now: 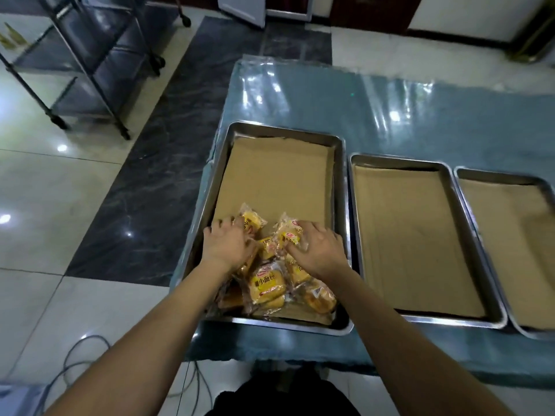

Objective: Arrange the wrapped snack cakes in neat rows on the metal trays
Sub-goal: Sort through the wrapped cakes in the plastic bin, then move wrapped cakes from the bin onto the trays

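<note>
Left hand point(225, 242) grips a clear-and-yellow wrapped snack cake point(251, 221), fingers curled round its near end. Right hand point(316, 248) pinches another wrapped cake point(286, 232) just left of its fingertips. Both cakes sit over the loose cake pile point(271, 288) in the near end of the paper-lined rectangular metal tray point(342, 181).

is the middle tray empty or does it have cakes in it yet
Empty: the middle tray shows only its brown paper liner; no cakes.
</note>
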Available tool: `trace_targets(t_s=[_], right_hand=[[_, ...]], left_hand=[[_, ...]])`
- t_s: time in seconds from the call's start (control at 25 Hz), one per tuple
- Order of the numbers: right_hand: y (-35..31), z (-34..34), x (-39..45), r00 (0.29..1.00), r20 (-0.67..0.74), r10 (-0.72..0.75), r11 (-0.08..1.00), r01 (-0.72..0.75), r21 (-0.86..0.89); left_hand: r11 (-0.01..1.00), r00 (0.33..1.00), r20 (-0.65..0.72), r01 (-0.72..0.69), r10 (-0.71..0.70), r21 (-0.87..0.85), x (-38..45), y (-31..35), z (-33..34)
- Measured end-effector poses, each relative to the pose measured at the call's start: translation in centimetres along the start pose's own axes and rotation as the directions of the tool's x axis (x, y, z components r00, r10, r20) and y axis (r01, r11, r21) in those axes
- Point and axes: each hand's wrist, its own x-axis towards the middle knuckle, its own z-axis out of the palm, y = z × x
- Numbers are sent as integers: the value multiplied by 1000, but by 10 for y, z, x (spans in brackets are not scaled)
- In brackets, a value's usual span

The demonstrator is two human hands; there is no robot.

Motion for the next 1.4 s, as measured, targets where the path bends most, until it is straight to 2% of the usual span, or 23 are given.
trace_targets(t_s=[0.24,0.44,0.64,0.76,0.88,1.24,1.4], right_hand=[[-2,-26,-21,983,-186,1,995,17,93],[14,-74,-43,944,-328,29,996,0,86],[56,-115,-81,856,-501,130,990,-84,114],[91,-132,-105,802,-565,195,981,-151,124],[137,-147,-137,732,-632,256,967,-201,159],[292,-201,-251,555,-694,458,888,-320,330],[355,-218,-302,504,-695,513,857,-346,382]], left_hand=[[922,935,-176,-338,307,-187,-17,47,-37],[845,856,-266,-498,444,-192,-29,97,-60],[756,767,-267,-633,583,-165,-38,164,-63],[708,723,-265,-686,638,-168,-49,212,-59],[665,664,-264,-740,700,-99,-65,267,-49],[521,524,-231,-850,820,-81,-126,461,-5],[444,446,-215,-894,869,-62,-154,537,19]])
